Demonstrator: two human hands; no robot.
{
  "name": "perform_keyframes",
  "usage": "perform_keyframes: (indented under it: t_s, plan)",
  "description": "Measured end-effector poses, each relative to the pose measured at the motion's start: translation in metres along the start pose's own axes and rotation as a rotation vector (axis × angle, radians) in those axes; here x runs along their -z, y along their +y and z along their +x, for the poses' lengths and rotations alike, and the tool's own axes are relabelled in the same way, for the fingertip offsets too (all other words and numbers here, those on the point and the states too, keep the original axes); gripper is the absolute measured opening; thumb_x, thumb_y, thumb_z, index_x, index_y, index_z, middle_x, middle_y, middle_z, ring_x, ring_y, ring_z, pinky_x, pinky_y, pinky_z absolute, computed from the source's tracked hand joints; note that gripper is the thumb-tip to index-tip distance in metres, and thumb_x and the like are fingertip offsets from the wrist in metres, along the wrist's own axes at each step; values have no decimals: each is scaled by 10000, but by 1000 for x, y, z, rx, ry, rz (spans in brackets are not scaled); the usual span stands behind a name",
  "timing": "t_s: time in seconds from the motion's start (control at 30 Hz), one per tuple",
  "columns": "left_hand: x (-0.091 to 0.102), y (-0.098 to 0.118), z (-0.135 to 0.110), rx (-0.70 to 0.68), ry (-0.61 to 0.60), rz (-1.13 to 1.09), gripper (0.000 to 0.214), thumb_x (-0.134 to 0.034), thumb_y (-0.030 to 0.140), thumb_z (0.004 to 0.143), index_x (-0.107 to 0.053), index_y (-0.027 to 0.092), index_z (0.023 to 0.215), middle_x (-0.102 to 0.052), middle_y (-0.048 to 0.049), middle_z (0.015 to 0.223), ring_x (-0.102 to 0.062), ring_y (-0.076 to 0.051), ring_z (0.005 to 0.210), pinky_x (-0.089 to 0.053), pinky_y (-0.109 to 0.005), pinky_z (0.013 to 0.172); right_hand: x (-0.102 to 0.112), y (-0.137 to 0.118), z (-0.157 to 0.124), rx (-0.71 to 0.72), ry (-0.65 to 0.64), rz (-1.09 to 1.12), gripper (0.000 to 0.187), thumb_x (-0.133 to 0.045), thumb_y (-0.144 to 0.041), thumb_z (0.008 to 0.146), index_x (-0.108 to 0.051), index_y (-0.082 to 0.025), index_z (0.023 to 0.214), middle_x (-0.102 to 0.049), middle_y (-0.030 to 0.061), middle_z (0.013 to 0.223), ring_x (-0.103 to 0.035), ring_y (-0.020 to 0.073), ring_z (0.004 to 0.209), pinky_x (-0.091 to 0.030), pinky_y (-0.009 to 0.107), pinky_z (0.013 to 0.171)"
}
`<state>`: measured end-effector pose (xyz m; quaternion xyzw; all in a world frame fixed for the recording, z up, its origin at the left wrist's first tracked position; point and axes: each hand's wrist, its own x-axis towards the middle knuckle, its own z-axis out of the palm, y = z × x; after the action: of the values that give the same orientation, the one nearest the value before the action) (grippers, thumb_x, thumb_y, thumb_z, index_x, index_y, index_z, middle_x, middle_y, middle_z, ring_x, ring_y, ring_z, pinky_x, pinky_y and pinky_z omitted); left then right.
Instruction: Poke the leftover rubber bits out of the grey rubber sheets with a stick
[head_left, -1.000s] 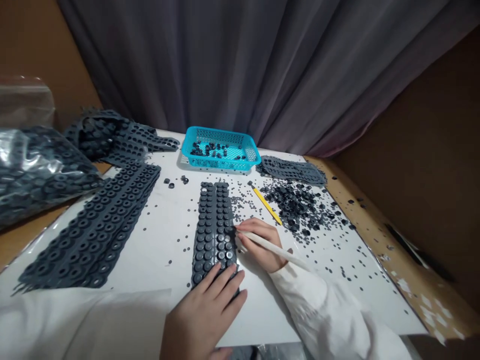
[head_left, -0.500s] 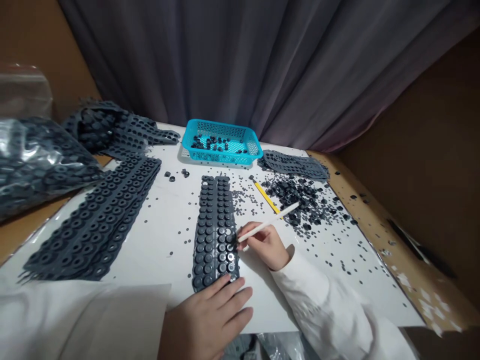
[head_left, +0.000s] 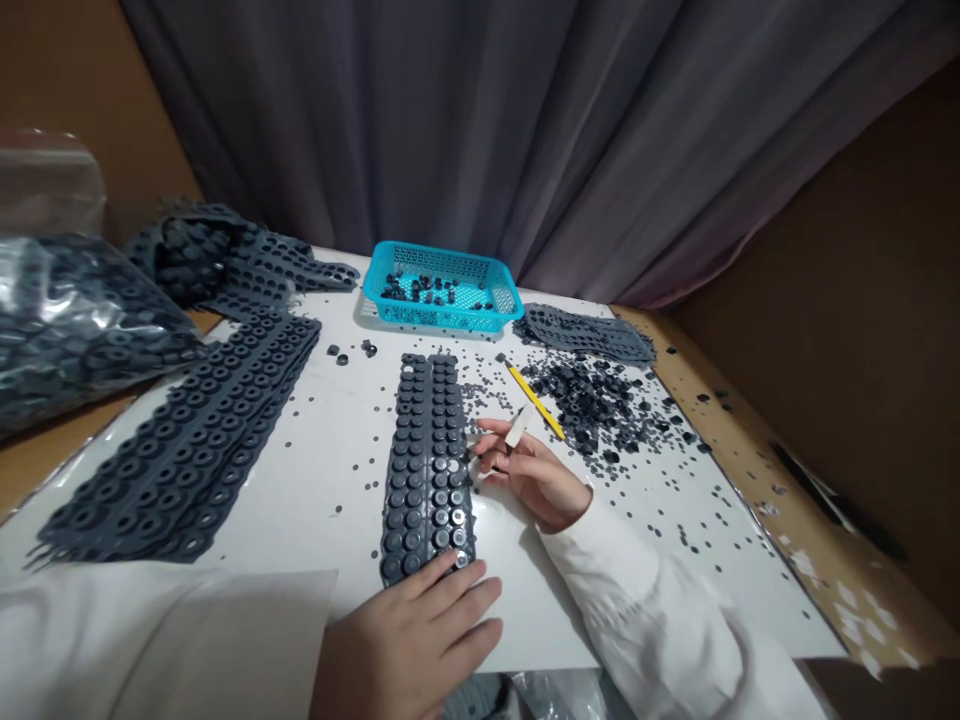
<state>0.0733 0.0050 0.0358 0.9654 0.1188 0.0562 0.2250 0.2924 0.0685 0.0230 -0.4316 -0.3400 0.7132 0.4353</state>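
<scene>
Head view: small black rubber pieces are being held in a turquoise plastic basket point(head_left: 442, 262) at the far edge of a white board point(head_left: 337, 480) laid on the table point(head_left: 750, 470). A clear plastic bag point(head_left: 75, 320) packed with grey rubber sheets is being kept at the far left, beside the board. A dark grey rubber strip point(head_left: 427, 470), studded with round buttons in double rows, is being laid lengthwise on the board directly in front of the person. Its near end is being pressed by the left hand point(head_left: 412, 630), which is being held open, with the fingers spread flat across the rubber and nothing gripped. The right hand point(head_left: 532, 480) is being kept narrow, its fingers curled around a pale slender stick point(head_left: 519, 425), with the fingertips just beside the strip's right edge. A yellow pencil point(head_left: 534, 400) is being left lying just beyond the right hand, next to a heap of loose black rubber pieces point(head_left: 592, 405). A wide studded sheet point(head_left: 180, 450) is being laid out left of the strip, crumpled sheets point(head_left: 225, 260) are being piled behind it, and a further sheet point(head_left: 585, 335) is being left behind the heap.
</scene>
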Motion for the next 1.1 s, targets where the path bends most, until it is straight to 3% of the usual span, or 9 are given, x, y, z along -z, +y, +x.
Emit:
perform_keyframes:
  t_s: [0.13, 0.27, 0.4, 0.47, 0.57, 0.7, 0.87, 0.97, 1.1]
  plan:
    - [4, 0, 1, -14, 3, 54, 406, -449, 229, 903, -500, 164, 1301, -432, -99, 1435, -410, -278, 1316, -356, -441, 1095, 2, 0, -1, 29, -59, 16, 581, -765, -414, 599, -581, -240, 1122, -572, 19, 924, -539, 126, 718, -475, 272, 630]
    - [-12, -2, -1, -16, 7, 133, 405, -451, 271, 906, -497, 167, 1295, -442, -95, 1432, -407, -275, 1316, -347, -427, 1097, 0, -1, 0, 32, -135, 93, 777, -876, -364, 435, -569, -264, 1141, -563, -13, 886, -524, 101, 668, -466, 244, 608]
    - [-40, -6, -4, -34, 148, 235, 407, -456, 298, 910, -485, 172, 1295, -416, -78, 1453, -352, -259, 1345, -291, -425, 1121, 4, 0, 7, -44, -104, 317, 547, -661, -615, 703, -633, -190, 1045, -561, -17, 714, -476, 85, 557, -473, 245, 571]
    - [-51, -8, -6, -35, 213, 282, 387, -439, 309, 925, -491, 180, 1286, -412, -62, 1456, -331, -249, 1354, -279, -414, 1126, 9, 1, 11, -20, -33, 378, 417, -601, -559, 800, -666, -171, 937, -498, -48, 578, -415, 63, 475, -449, 209, 523]
    - [-59, -9, -6, -16, 279, 321, 345, -426, 309, 942, -514, 201, 1258, -426, -41, 1446, -329, -234, 1352, -272, -404, 1129, 12, 5, 14, 35, 31, 339, 274, -683, -432, 787, -684, -163, 840, -388, -87, 462, -365, 43, 403, -401, 170, 455]
    - [-58, -9, -5, -22, 286, 331, 345, -418, 316, 948, -514, 201, 1258, -433, -40, 1440, -335, -231, 1346, -269, -402, 1129, 6, 8, 12, 104, 86, 86, 319, -753, -450, 705, -699, -166, 839, -560, -41, 524, -523, 85, 472, -478, 228, 526]
    - [-46, -9, -5, -33, 195, 291, 399, -451, 337, 926, -488, 186, 1294, -416, -54, 1451, -341, -238, 1341, -280, -395, 1119, -1, 8, 4, 531, 219, -614, 160, -770, -306, 695, -701, -165, 724, -687, 42, 644, -607, 143, 558, -482, 258, 533]
    - [-41, -8, -5, -44, 156, 277, 410, -473, 333, 910, -495, 173, 1287, -436, -70, 1435, -360, -249, 1328, -283, -402, 1114, -1, 9, 1, 808, 93, -943, 57, -672, -210, 787, -697, -162, 769, -690, 65, 676, -605, 138, 564, -464, 247, 516]
    - [-39, -7, -4, -47, 161, 287, 400, -444, 331, 922, -491, 168, 1285, -444, -70, 1429, -376, -246, 1316, -291, -400, 1105, 0, 10, 0, 993, -75, -1070, 41, -624, -165, 821, -663, -169, 834, -685, 76, 716, -621, 149, 637, -486, 247, 557]
